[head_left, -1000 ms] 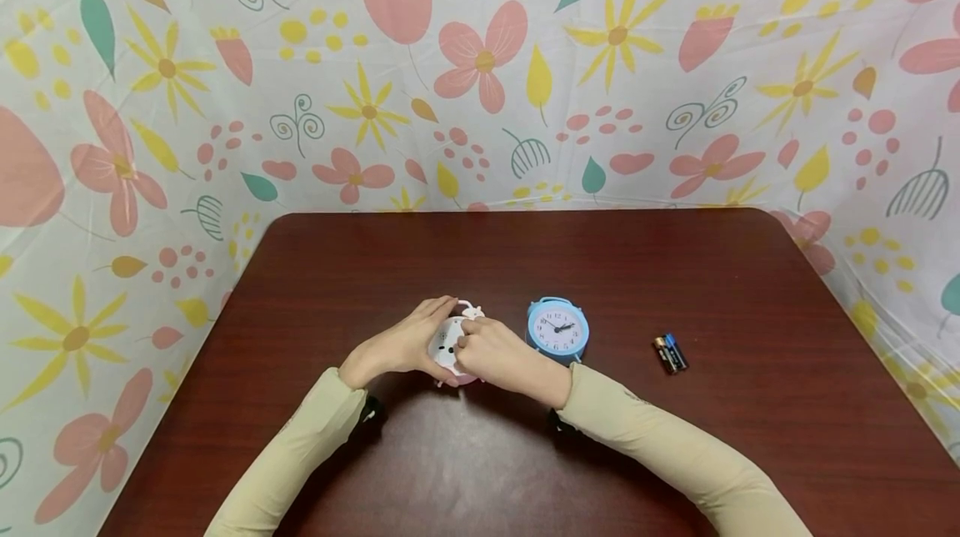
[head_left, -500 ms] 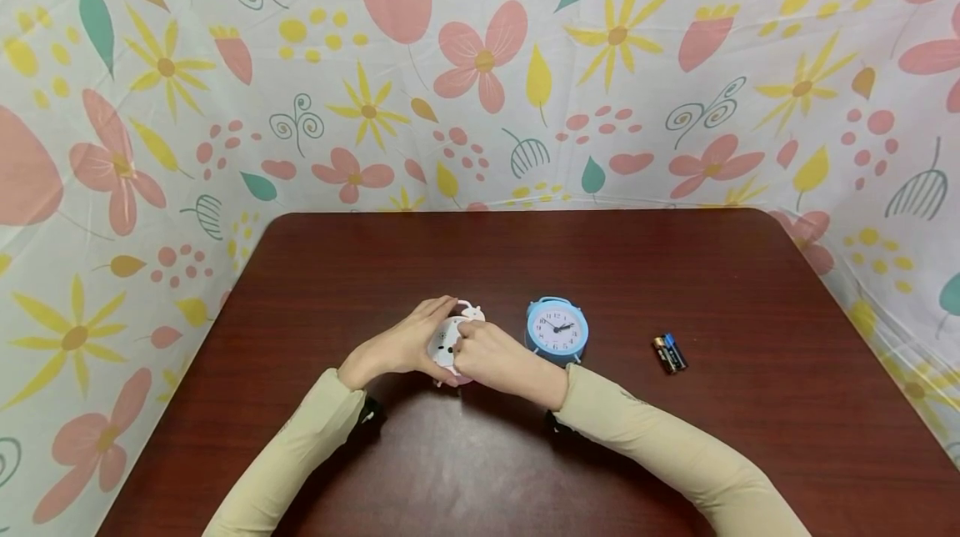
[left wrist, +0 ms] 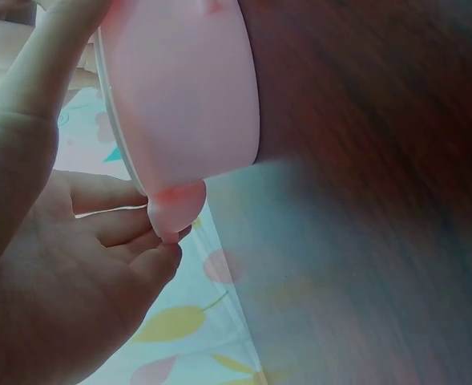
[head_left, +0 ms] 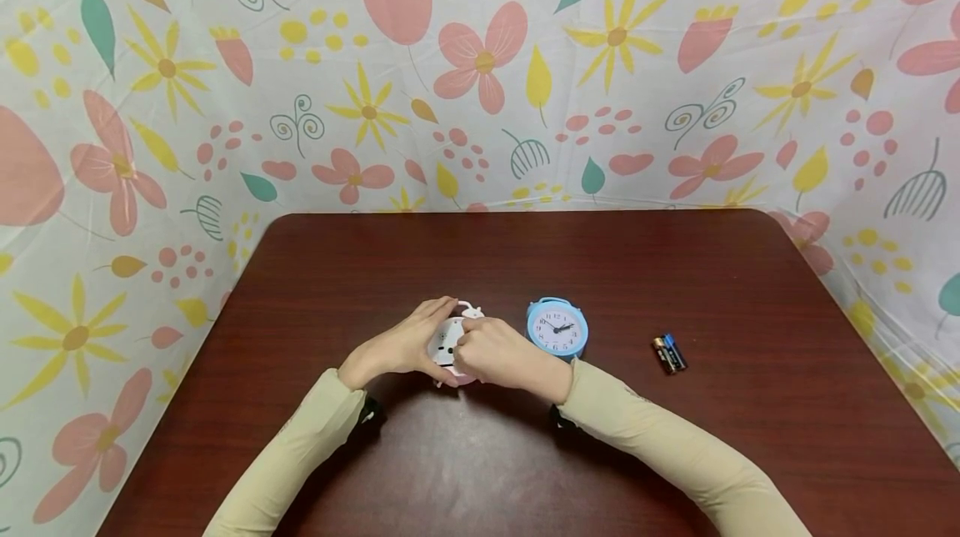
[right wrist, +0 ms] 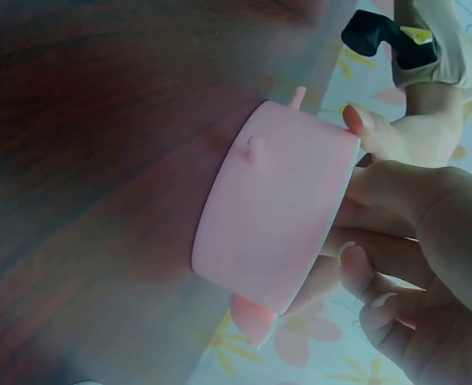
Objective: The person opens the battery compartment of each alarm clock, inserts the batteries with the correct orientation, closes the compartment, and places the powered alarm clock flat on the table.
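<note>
Pink clock held white side up on the table

White side plain only in head view; full pink wall only in the wrist views. Left grip curled round its edge; right grip curled against it, pinching or just pressing, cannot tell. Near, blue clock; farther right, batteries. Wide dark margins toward the far edge; beyond, flowered cloth.

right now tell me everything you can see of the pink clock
The pink clock has a smooth, plastic-looking case, short feet, a thin handle and a white back panel with dark marks. It lies on the table, panel up, its dial hidden. The left hand grips it; the right hand touches the panel, partly covering it.
</note>
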Available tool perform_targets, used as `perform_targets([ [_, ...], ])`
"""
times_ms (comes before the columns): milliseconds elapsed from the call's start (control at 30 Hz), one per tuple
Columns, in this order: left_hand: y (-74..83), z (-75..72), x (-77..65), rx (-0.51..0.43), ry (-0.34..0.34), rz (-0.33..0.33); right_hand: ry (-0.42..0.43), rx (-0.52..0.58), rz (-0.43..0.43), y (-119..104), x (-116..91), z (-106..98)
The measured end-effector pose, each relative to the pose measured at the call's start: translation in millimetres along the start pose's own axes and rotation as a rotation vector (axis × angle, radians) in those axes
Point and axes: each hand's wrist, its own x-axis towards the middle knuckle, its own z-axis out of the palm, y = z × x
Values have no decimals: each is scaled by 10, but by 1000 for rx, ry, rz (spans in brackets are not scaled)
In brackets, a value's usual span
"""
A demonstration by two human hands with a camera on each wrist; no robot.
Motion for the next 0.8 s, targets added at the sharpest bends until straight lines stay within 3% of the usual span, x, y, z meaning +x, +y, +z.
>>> perform_targets([
  [467,-2,-6,12,1,-43,-23,-12,67,90,-10,-22,0],
  [800,1,-13,12,4,-52,-28,-20,103,46,9,-35,-22],
])
